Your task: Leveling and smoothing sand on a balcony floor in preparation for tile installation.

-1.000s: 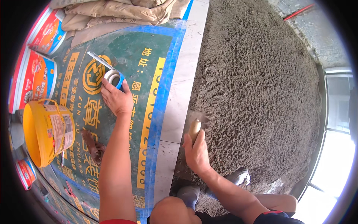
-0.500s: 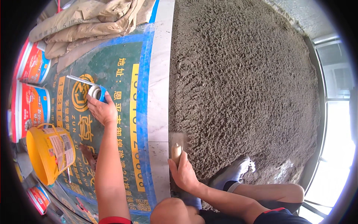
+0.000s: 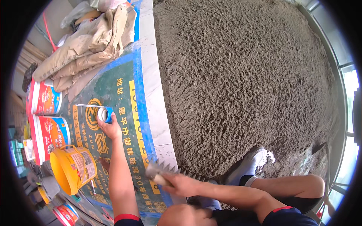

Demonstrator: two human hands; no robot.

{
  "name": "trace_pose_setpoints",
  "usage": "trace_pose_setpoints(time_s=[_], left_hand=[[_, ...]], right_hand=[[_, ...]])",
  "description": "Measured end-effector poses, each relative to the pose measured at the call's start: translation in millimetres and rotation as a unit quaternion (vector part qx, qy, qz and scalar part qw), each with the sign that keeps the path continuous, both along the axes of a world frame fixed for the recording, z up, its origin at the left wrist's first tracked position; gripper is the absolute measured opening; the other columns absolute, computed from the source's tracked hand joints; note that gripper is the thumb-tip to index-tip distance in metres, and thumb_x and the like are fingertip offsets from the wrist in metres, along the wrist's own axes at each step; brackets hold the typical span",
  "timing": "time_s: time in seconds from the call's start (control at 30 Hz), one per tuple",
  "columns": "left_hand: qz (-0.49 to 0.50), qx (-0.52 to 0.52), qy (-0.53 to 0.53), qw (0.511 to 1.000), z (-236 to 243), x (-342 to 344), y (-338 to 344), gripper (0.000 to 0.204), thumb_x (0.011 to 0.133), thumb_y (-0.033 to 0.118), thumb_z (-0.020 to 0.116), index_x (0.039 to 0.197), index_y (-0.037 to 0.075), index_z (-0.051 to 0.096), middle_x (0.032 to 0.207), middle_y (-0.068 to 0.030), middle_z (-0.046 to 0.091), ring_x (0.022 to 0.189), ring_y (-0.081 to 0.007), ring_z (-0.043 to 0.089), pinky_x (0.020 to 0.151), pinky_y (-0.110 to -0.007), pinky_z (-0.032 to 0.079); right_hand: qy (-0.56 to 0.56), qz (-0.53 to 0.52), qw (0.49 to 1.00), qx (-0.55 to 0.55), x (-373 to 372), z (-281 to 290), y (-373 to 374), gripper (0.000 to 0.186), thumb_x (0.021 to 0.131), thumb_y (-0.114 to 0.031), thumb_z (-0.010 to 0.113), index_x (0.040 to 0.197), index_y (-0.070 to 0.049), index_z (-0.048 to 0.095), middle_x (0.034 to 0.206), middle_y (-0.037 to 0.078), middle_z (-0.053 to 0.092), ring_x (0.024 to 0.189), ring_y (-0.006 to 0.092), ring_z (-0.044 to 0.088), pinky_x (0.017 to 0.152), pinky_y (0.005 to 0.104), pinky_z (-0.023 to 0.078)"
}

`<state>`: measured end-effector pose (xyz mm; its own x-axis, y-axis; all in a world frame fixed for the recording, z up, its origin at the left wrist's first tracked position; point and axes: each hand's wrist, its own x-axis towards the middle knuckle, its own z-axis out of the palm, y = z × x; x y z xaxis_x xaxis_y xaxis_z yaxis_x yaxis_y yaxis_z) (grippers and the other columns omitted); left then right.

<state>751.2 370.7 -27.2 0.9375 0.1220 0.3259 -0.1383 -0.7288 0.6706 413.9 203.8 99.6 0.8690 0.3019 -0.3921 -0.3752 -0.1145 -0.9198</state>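
Your right hand [image 3: 181, 184] has a closed grip on a notched trowel [image 3: 158, 170], low centre of the frame, at the edge of the mortar bed [image 3: 241, 86]. Your left hand [image 3: 108, 127] presses a tape measure [image 3: 105, 114] onto the green sheet [image 3: 113, 86], centre left. A yellow bucket [image 3: 73, 168] lies lower left.

Left arm: ours, bare, entering from the lower edge, stretched straight forward and up the picture. Left hand [image 3: 108, 127]: palm down, fingers curled in a closed grip at the far end of the reach. Right arm: bare forearm lying across the lower picture, pointing toward our left, elbow bent near our knee. Right hand [image 3: 180, 184]: fist wrapped in a closed grip, knuckles up, well apart from our left hand.
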Motion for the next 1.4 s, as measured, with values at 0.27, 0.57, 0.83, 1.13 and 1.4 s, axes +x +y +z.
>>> trace_pose_setpoints(time_s=[0.27,0.57,0.83,1.13,1.4], left_hand=[[-0.206,0.124,0.027,0.97,32,-119,-25,0.084,0.095,0.038,0.061,0.154,-0.006,0.018,0.157,-0.0317,0.021,0.148,-0.0436,0.02,0.12,-0.051,0.018],[-0.54,0.057,0.169,0.822,64,-344,-60,0.102,0.087,0.055,0.066,0.153,-0.008,0.019,0.159,-0.03,0.02,0.147,-0.0503,0.017,0.118,-0.059,0.015],[-0.039,0.213,0.095,0.972,49,-200,142,0.088,0.087,0.034,0.072,0.153,0.0,0.026,0.155,-0.03,0.022,0.141,-0.0485,0.024,0.116,-0.057,0.022],[-0.322,0.214,0.003,0.922,24,-198,55,0.08,0.088,0.029,0.072,0.151,0.0,0.031,0.151,-0.0258,0.03,0.138,-0.0473,0.032,0.113,-0.054,0.03],[-0.38,0.09,0.025,0.92,25,-154,-51,0.067,0.09,0.029,0.068,0.142,-0.003,0.041,0.141,-0.0199,0.042,0.132,-0.0403,0.04,0.113,-0.048,0.032]], right_hand=[[0.123,-0.182,0.949,-0.227,8,87,-226,0.036,0.101,-0.025,0.057,0.13,-0.006,0.051,0.115,0.013,0.066,0.104,0.0241,0.066,0.089,0.0399,0.056],[0.41,-0.091,0.822,-0.384,-240,72,-408,0.052,0.096,-0.028,0.064,0.143,-0.011,0.051,0.155,0.013,0.041,0.142,0.0314,0.037,0.111,0.0487,0.039],[0.374,-0.08,0.863,-0.331,-335,-59,-350,0.039,0.094,-0.024,0.062,0.129,-0.007,0.057,0.13,0.013,0.052,0.118,0.0267,0.048,0.094,0.0426,0.044],[0.378,-0.128,0.851,-0.341,-406,-44,-358,0.027,0.092,-0.02,0.061,0.112,-0.002,0.065,0.099,0.012,0.066,0.086,0.0207,0.063,0.073,0.0349,0.051],[0.292,-0.249,0.853,-0.353,-294,33,-364,0.021,0.09,-0.012,0.056,0.105,0.0,0.065,0.08,0.007,0.068,0.071,0.013,0.063,0.062,0.0273,0.049]])
